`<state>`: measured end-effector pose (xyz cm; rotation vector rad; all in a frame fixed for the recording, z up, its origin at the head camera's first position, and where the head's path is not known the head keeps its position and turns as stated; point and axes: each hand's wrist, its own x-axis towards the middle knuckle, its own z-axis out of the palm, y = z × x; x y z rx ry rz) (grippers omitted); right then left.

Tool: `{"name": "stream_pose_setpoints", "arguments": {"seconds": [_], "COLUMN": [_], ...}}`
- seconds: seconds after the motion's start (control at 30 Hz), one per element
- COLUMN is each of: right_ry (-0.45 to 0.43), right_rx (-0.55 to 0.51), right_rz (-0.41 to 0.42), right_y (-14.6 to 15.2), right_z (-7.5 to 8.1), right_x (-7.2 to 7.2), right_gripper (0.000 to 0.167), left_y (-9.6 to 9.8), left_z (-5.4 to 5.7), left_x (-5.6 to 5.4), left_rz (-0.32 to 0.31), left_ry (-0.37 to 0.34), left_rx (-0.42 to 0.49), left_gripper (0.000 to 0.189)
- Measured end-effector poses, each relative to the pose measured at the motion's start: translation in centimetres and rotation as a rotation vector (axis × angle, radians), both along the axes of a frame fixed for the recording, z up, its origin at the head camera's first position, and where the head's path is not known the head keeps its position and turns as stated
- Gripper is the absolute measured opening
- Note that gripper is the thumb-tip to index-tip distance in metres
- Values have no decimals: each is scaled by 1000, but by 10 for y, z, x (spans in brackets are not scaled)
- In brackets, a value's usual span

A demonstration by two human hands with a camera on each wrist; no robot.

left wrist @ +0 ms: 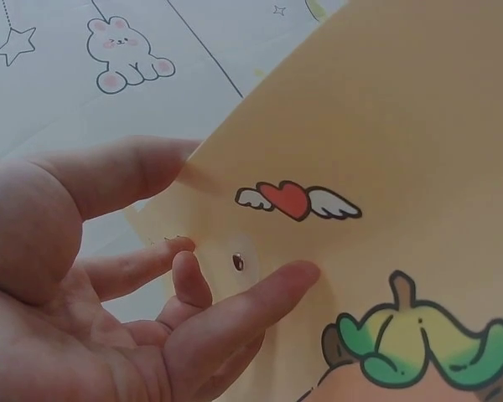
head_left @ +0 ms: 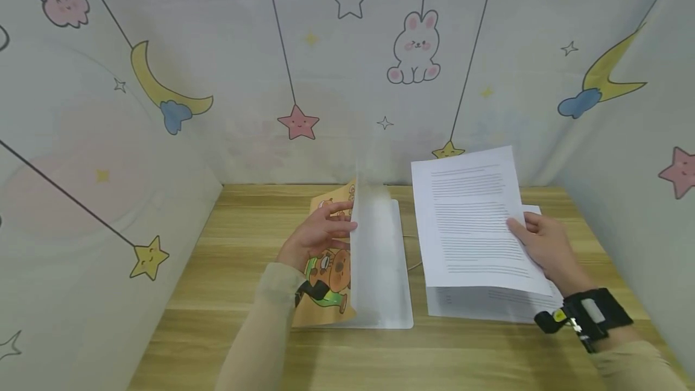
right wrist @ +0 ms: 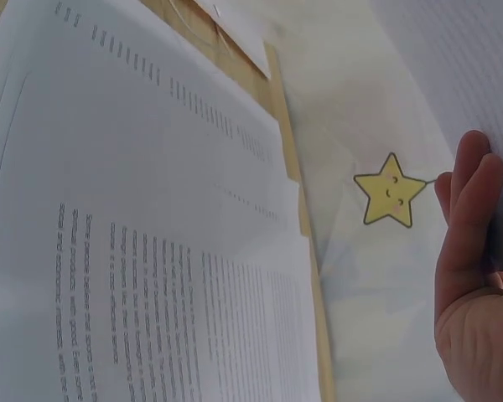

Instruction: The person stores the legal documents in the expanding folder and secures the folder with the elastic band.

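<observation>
My left hand [head_left: 320,234] pinches the raised cover of a file folder [head_left: 341,270] at its free edge, thumb on the white inner side and fingers on the tan outer side. Cartoon animals decorate that cover; a winged heart and a small metal eyelet [left wrist: 239,262] show in the left wrist view. The folder's white inside [head_left: 382,270] faces up on the table. To the right, my right hand [head_left: 548,249] holds printed sheets [head_left: 472,222] by their right edge, thumb on the front. They are tilted up above more printed paper [head_left: 456,303] lying on the table.
A thin cord [head_left: 415,266] loops out from the folder's right side onto the wooden table [head_left: 353,361]. White cloth walls [head_left: 347,77] with cartoon prints enclose the table at the back and both sides.
</observation>
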<state>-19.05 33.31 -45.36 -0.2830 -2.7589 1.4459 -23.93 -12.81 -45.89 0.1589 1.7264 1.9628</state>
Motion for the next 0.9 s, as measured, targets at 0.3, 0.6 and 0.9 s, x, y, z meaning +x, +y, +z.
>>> {"name": "stream_pose_setpoints", "arguments": {"seconds": [0.3,0.6,0.9], "right_ry": [10,2,4], "right_rx": [-28,-86,-136], "right_rz": [49,83,122], "right_y": [-14,-27,-41], "right_z": [8,9,6], "right_x": [-1,-6,-9], "right_gripper": [68,64,59], "left_y": [0,1,2], "left_z": [0,-3,-1], "left_x": [1,-1,-1], "left_rz": [2,2,6], "left_ry": [-7,-5,-16], "left_rx": [-7,-15,-17], "left_gripper": [67,68,68]}}
